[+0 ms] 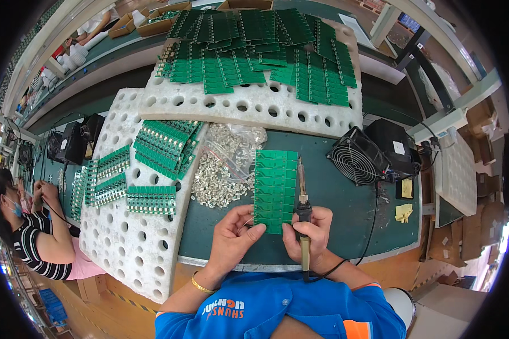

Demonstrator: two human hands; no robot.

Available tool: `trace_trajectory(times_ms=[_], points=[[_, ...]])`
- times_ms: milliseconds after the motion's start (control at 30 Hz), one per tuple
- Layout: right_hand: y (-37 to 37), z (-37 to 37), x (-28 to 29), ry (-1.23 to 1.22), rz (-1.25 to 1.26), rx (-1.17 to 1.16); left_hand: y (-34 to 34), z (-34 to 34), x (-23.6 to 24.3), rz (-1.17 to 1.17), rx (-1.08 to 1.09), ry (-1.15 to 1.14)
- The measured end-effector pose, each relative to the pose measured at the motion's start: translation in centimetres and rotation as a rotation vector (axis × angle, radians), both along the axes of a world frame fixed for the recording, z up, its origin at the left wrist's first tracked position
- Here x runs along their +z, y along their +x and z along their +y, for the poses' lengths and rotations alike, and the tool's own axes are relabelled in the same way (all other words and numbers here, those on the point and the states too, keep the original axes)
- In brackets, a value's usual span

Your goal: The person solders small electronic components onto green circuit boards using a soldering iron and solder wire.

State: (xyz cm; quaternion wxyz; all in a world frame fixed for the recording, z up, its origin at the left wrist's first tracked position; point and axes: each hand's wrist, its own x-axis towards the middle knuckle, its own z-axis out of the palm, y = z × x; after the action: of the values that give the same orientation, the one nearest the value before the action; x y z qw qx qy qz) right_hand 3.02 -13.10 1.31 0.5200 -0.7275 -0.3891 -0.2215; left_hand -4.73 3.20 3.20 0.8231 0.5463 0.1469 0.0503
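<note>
A green panel of small circuit boards point(275, 189) lies on the dark green bench mat in front of me. My left hand point(232, 237) pinches the panel's near left edge. My right hand point(308, 234) grips a soldering iron point(303, 212) by its black and yellow handle, tip pointing away along the panel's right side. The iron's black cord runs off to the right. A clear bag with a heap of small silver metal parts point(223, 169) sits just left of the panel.
A white perforated foam tray point(130, 237) at left holds several green board strips. A second foam tray point(254, 104) behind carries many more boards. A black fan point(356, 161) stands at right. Another person point(37, 237) in a striped top works at far left.
</note>
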Motion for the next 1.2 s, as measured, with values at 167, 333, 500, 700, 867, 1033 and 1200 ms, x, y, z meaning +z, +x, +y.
trace_trajectory(times_ms=[167,333,500,700,867,1033,1200], points=[[-0.4,-0.6,-0.3,-0.001,0.028,0.022,0.1,-0.4,0.1,-0.008,-0.001,-0.039],[0.0,-1.8,1.5,0.053,0.057,0.132,0.0,-0.5,-0.1,-0.024,0.020,-0.097],[-0.1,-3.8,2.3,0.098,0.147,0.255,-0.1,-0.3,-0.6,-0.018,0.010,-0.091],[0.5,-3.1,2.8,0.086,0.100,0.344,0.2,-0.4,-0.3,0.006,0.005,-0.136],[0.9,-2.6,3.0,0.049,0.080,0.310,0.2,-0.4,-0.3,0.013,-0.007,-0.137],[0.8,-2.5,2.8,-0.004,0.098,0.299,0.1,-0.3,-0.5,0.004,-0.019,-0.148],[0.8,-2.1,3.1,0.027,0.136,0.267,0.2,-0.3,-0.4,-0.021,-0.029,-0.155]])
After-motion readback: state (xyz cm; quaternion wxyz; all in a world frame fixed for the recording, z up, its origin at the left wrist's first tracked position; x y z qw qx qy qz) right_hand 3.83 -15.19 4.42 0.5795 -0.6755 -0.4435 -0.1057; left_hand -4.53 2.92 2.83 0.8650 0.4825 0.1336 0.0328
